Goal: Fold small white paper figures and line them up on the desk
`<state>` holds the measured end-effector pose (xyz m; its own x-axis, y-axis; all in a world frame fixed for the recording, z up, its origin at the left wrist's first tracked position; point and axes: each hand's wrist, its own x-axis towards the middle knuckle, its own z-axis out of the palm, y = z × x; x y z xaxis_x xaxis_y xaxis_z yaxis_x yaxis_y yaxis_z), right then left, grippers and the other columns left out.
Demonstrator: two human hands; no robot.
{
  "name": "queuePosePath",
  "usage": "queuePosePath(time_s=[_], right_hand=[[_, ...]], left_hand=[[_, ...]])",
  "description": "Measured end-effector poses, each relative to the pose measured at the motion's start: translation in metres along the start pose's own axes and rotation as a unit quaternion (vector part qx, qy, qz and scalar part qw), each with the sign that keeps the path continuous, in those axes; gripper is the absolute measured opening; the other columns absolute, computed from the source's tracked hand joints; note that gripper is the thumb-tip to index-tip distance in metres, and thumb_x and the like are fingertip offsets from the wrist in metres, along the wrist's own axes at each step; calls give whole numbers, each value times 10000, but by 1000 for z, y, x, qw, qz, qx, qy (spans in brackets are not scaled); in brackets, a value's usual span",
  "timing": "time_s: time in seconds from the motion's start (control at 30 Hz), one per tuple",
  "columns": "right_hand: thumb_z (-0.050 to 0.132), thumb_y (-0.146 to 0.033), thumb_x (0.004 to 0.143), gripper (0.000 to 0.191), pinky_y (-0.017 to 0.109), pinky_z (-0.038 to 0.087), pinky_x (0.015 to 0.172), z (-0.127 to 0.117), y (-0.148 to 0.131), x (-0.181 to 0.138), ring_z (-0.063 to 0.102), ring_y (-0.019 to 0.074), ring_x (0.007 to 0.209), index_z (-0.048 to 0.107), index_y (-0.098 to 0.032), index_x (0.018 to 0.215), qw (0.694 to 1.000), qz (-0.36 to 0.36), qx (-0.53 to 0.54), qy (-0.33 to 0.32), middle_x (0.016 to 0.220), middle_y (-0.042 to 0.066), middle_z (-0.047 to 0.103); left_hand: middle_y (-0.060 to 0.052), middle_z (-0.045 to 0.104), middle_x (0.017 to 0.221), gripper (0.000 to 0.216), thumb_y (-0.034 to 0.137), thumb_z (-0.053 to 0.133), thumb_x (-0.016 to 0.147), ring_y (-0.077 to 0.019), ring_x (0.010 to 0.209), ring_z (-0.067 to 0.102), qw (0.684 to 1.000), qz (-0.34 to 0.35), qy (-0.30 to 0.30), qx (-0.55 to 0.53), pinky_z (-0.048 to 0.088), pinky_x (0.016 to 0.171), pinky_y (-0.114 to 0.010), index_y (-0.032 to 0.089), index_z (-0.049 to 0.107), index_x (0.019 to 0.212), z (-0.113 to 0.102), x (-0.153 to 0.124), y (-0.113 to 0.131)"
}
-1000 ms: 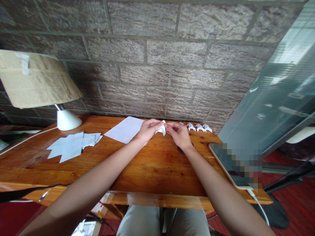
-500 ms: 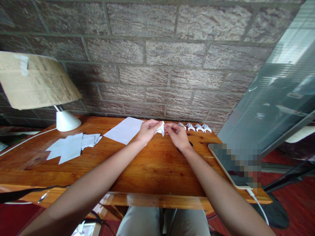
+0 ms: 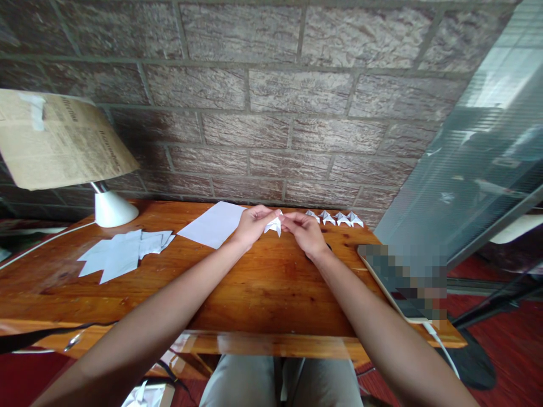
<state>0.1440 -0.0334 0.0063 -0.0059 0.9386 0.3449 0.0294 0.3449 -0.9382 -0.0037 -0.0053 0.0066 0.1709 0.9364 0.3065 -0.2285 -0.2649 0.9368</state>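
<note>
A small folded white paper piece (image 3: 274, 225) is pinched between both hands above the far middle of the wooden table (image 3: 263, 288). My left hand (image 3: 252, 224) grips its left side with closed fingers. My right hand (image 3: 306, 233) pinches its right side, fingers curled. A flat white sheet (image 3: 212, 224) lies just left of my left hand. Several finished folded paper shapes (image 3: 335, 217) stand in a row behind my right hand, near the brick wall.
A pile of white paper pieces (image 3: 121, 253) lies at the left. A lamp with a white base (image 3: 109, 209) and tan shade (image 3: 55, 140) stands far left. A tablet (image 3: 403, 280) with a cable lies at the right edge. Glass partition on the right.
Both hands stay on the folded paper, which has shifted slightly lower between the fingertips. The view has drifted a little.
</note>
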Motion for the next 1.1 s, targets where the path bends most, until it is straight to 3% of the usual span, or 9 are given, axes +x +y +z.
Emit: queuePosePath(time_s=[0.33, 0.53, 0.73, 0.93, 1.1], right_hand=[[618, -546, 761, 390, 303, 519, 678, -1, 6, 2, 613, 164, 651, 712, -172, 818, 999, -12, -34, 20, 726, 49, 696], [657, -394, 766, 350, 290, 515, 700, -7, 3, 3, 647, 159, 719, 665, -220, 1069, 987, -105, -118, 13, 873, 36, 718], [695, -387, 738, 264, 302, 532, 726, -11, 0, 5, 670, 174, 750, 689, -205, 929, 989, -110, -100, 4, 873, 51, 729], [708, -371, 719, 216, 308, 533, 732, -10, 5, 6, 669, 174, 750, 668, -198, 842, 988, -108, -107, 16, 859, 47, 722], [703, -390, 720, 217, 305, 529, 725, -9, 7, 6, 658, 170, 739, 651, -194, 797, 987, -108, -116, 18, 833, 42, 713]], left_hand=[[-43, 731, 809, 386, 402, 829, 561, -178, 745, 644, 999, -15, -48, -21, 458, 743, -309, 171, 703, 844, -1, 0, -2], [-29, 712, 749, 362, 355, 842, 537, -150, 694, 615, 999, -27, -27, -20, 455, 707, -290, 158, 709, 809, 0, 0, 1], [-47, 713, 792, 369, 317, 819, 571, -135, 690, 602, 999, -40, -26, -15, 450, 651, -261, 149, 717, 883, 1, -1, 5], [-31, 695, 810, 482, 234, 807, 579, -143, 763, 643, 995, -55, -15, -86, 518, 815, -351, 142, 647, 1025, 1, 0, 2], [11, 646, 719, 472, 162, 794, 597, -108, 697, 626, 996, -52, -4, -79, 528, 845, -366, 139, 627, 1037, 0, 1, 0]])
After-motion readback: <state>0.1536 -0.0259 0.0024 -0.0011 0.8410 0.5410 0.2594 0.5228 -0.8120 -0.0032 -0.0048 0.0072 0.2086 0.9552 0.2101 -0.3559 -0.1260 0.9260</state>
